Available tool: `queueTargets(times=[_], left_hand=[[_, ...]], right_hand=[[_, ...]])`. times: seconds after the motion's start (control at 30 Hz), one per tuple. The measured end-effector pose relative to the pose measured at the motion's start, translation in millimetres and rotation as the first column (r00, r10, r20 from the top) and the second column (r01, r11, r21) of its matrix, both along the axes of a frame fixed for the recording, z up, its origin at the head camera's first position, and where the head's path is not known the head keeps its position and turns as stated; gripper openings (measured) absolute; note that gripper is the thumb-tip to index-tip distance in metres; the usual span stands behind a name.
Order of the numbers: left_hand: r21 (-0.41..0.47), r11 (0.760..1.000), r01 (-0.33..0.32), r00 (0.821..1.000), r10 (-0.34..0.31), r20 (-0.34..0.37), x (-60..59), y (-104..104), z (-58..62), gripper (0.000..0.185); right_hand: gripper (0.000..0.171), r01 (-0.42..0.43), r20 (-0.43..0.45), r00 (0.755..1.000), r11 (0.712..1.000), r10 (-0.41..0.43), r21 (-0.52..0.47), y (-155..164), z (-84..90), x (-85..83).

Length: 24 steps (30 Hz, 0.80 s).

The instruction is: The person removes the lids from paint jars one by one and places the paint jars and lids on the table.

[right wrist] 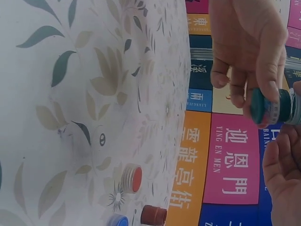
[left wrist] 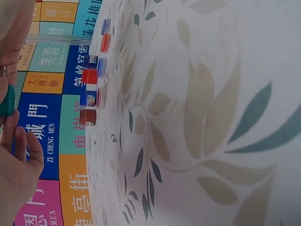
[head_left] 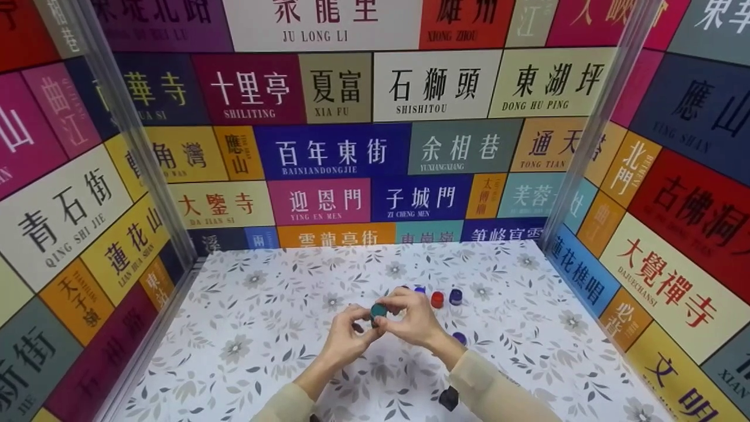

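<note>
1. Both hands meet above the middle of the floral tablecloth point(head_left: 246, 328). The left hand point(head_left: 345, 340) and the right hand point(head_left: 413, 319) pinch a small teal-capped bottle point(head_left: 378, 310) between their fingertips, held off the table.
2. In the right wrist view the left hand's thumb and forefinger curl round the teal cap point(right wrist: 270, 106), while the right hand's fingers close on the pale neck just beside it.
3. In the left wrist view only an edge of the teal cap point(left wrist: 6, 100) shows, at the frame's border between the fingers.
4. Behind the hands, toward the back wall, a red-capped bottle point(head_left: 437, 299) and a blue-capped bottle point(head_left: 455, 296) stand side by side; more caps are partly hidden by the right hand.
5. A purple cap point(head_left: 460, 338) lies just right of the right wrist.
6. A small dark object point(head_left: 449, 398) sits under the right sleeve; what it is cannot be told.
7. Walls of coloured name panels point(head_left: 334, 152) enclose the table on three sides.
</note>
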<state>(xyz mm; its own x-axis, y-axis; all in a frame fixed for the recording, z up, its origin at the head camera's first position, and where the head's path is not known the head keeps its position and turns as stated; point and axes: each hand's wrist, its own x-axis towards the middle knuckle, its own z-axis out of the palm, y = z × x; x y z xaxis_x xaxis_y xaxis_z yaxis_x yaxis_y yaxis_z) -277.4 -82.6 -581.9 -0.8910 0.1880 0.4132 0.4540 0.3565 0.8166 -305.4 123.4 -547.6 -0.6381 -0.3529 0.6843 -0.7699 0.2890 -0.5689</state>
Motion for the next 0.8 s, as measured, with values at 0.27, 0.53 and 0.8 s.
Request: queueTargets(times=[0.27, 0.53, 0.8], left_hand=[[0.01, 1.0, -0.013, 1.0, 0.012, 0.027, -3.4, -9, -3.0, 0.03], [0.061, 0.995, -0.085, 0.992, 0.079, 0.094, -7.9, -17, -1.5, 0.029], [0.055, 0.986, -0.157, 0.987, 0.154, 0.057, -17.1, -23, -1.6, 0.03]], right_hand=[[0.029, 0.017, 0.034, 0.999, 1.0, -0.017, -0.007, 0, -0.9, -2.8], [0.028, 0.013, 0.053, 0.999, 1.0, -0.013, 0.001, 4, -4.0, -7.3], [0.025, 0.051, 0.097, 0.994, 0.997, -0.057, 0.055, 3, -6.7, -10.9]])
